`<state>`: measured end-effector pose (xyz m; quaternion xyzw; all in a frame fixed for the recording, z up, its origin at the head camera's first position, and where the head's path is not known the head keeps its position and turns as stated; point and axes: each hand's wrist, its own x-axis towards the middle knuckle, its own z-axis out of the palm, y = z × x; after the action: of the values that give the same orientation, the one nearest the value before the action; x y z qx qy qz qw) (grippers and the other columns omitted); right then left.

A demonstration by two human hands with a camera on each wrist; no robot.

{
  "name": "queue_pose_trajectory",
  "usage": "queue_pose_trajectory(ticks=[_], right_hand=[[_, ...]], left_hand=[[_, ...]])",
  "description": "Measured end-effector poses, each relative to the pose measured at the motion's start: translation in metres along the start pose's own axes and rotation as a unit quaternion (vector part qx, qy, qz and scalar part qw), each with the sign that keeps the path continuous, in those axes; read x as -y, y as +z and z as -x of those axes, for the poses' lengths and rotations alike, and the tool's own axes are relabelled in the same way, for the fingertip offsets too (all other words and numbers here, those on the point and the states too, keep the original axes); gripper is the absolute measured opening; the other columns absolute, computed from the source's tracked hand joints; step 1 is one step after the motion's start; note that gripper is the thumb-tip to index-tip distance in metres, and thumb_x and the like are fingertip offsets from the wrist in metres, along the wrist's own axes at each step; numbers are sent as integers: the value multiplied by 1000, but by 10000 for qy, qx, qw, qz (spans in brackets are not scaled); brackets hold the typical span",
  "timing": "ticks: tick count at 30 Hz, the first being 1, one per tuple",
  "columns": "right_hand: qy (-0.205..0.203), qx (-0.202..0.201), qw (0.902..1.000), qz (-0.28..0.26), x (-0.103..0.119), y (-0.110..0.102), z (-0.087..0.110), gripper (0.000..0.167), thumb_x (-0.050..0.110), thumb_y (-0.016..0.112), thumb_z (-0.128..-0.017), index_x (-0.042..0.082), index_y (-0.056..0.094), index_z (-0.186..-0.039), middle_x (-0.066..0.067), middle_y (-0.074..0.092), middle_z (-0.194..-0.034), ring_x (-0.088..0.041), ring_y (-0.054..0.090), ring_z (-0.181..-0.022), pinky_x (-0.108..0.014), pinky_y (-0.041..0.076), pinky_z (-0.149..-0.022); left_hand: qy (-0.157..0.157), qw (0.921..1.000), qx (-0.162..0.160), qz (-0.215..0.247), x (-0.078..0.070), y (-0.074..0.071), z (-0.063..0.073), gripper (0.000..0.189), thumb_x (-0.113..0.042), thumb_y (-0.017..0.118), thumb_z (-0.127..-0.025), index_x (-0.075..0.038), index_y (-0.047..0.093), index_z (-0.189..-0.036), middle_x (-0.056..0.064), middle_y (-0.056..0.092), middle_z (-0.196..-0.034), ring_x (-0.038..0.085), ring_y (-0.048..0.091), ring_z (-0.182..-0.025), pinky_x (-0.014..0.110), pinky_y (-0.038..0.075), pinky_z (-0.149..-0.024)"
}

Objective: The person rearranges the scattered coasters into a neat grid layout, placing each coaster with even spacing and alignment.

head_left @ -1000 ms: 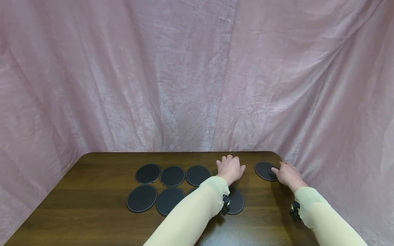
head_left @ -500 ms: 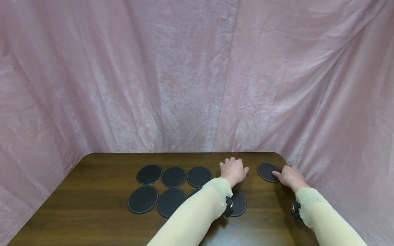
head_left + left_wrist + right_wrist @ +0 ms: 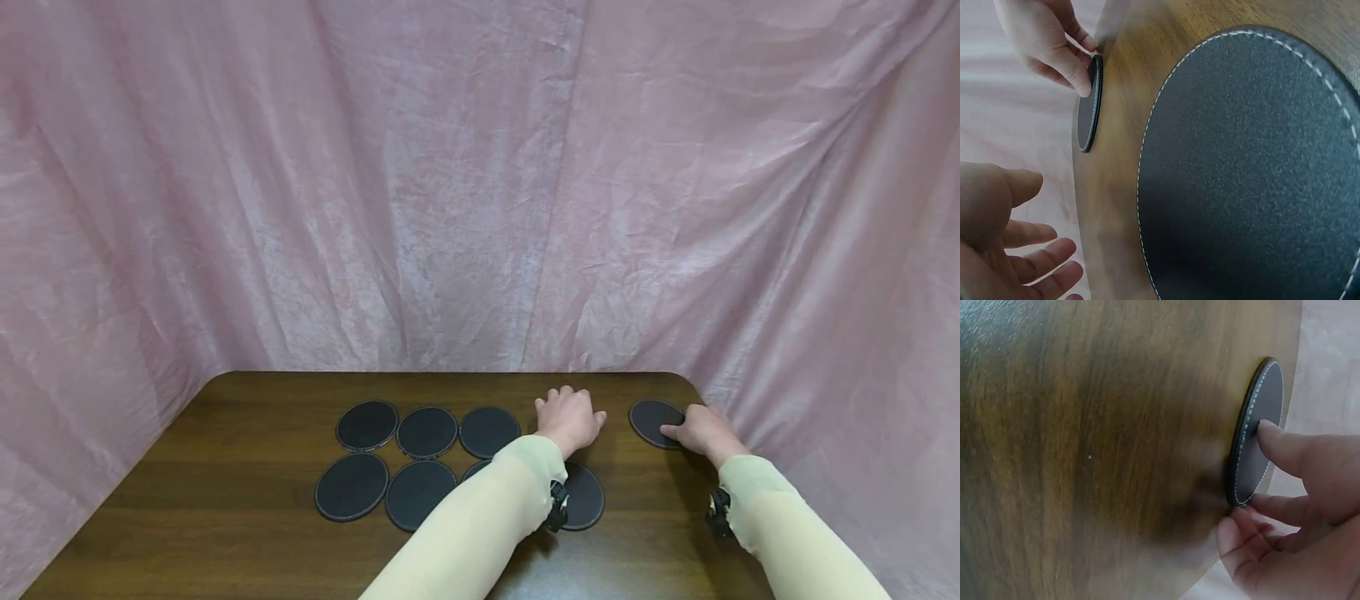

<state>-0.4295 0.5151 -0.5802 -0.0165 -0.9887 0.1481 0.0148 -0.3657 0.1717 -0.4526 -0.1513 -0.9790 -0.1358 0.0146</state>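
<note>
At the table's far right corner lies a dark round coaster (image 3: 651,421) with pale edge stitching. My right hand (image 3: 705,432) pinches its right side. In the right wrist view the thumb (image 3: 1282,444) presses on the coaster's top face, and the other fingers (image 3: 1250,540) curl at its rim. My left hand (image 3: 568,419) hovers over the table to the left of that coaster, holding nothing, its fingers loosely bent and spread. Another stitched coaster (image 3: 1254,162) fills much of the left wrist view; in the head view this coaster (image 3: 587,497) is partly behind the left wrist.
Several more dark coasters lie flat in two rows on the brown wooden table (image 3: 187,500), among them a back-left coaster (image 3: 367,426) and a front-left coaster (image 3: 352,487). My left sleeve (image 3: 472,525) covers part of the front row. A pink curtain (image 3: 465,208) hangs behind.
The right thumb has slid slightly left, farther onto the corner coaster. My left hand stays over nearly the same spot. The whole head view has shifted slightly.
</note>
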Motion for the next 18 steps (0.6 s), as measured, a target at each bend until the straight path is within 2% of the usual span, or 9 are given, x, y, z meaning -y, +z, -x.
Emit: queue_pose_trajectory(ticks=[5, 9, 12, 14, 16, 18], right_hand=[[102, 196, 9992, -341, -6, 2, -4, 85, 74, 88, -78, -7, 74, -97, -25, 71, -95, -50, 60, -96, -60, 51, -86], [346, 301, 9981, -414, 3, -4, 1, 77, 62, 95, -78, -9, 75, -100, -24, 73, -98, -45, 66, -94, -56, 54, -86], [387, 447, 9969, -523, 31, -26, 21, 70, 51, 95, -82, -12, 75, -106, -28, 74, -105, -44, 67, -97, -53, 55, -91], [380, 535, 9956, -667, 53, -42, 38, 67, 47, 95, -84, -13, 73, -105, -26, 73, -104, -42, 66, -95, -49, 56, -89], [428, 669, 9922, -964, 77, -61, 56, 62, 40, 94, -86, -13, 69, -102, -26, 69, -101, -40, 62, -92, -45, 55, -87], [658, 729, 9845, -1453, 97, -74, 70, 52, 29, 95, -86, -11, 63, -96, -21, 61, -95, -35, 58, -87, -41, 55, -81]], left_hand=[[-11, 9999, 123, 8, -2, 2, -2, 40, -54, 66, -109, -21, 79, -128, 2, 73, -124, 26, 63, -123, 47, 45, -106], [-21, 9997, 225, 40, -8, 5, -4, 38, -54, 68, -108, -21, 81, -119, 1, 76, -121, 25, 67, -117, 46, 45, -103], [-17, 9996, 282, 75, -12, 8, -6, 35, -54, 70, -106, -21, 82, -107, 0, 79, -116, 25, 69, -113, 45, 46, -99], [-18, 9995, 290, 104, -14, 12, -7, 34, -53, 72, -105, -21, 80, -97, -1, 79, -111, 25, 70, -109, 44, 45, -96], [-12, 9995, 286, 113, -15, 18, -11, 35, -53, 75, -103, -21, 78, -90, 0, 80, -108, 25, 71, -107, 44, 45, -94], [-2, 9994, 323, 122, -16, 26, -14, 36, -52, 75, -103, -21, 76, -85, 0, 80, -105, 26, 71, -105, 44, 44, -92]])
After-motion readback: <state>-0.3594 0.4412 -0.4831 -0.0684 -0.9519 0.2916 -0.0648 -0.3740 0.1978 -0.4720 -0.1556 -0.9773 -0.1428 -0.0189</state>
